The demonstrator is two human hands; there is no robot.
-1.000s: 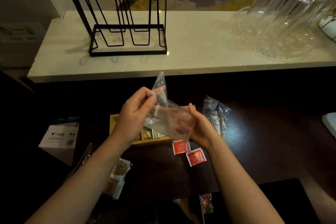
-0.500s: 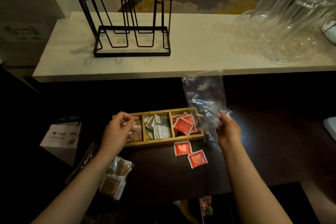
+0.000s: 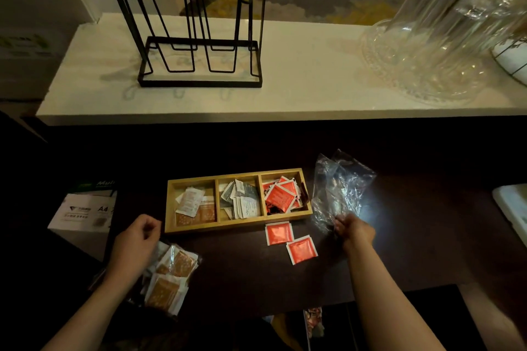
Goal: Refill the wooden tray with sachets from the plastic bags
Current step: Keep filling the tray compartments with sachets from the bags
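A long white counter (image 3: 299, 94) runs across the top of the frame. Below it, on the dark table (image 3: 256, 279), the wooden tray (image 3: 236, 226) sits in the middle with sachets in all three boxes. At lower left lies a plastic bag of brown sachets (image 3: 171, 276); the left hand (image 3: 134, 245) hangs over it, fingers loosely curled, holding nothing. At right, the right hand (image 3: 355, 232) pinches an empty clear bag (image 3: 339, 191). Two red sachets (image 3: 291, 242) lie loose just in front of the tray.

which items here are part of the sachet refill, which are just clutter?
Job: three-compartment wooden tray; two loose red sachets; crumpled clear plastic bag in right hand; clear bag of brown sachets by left hand.

Clutter: black wire rack; glass tumblers; white A4 paper box.
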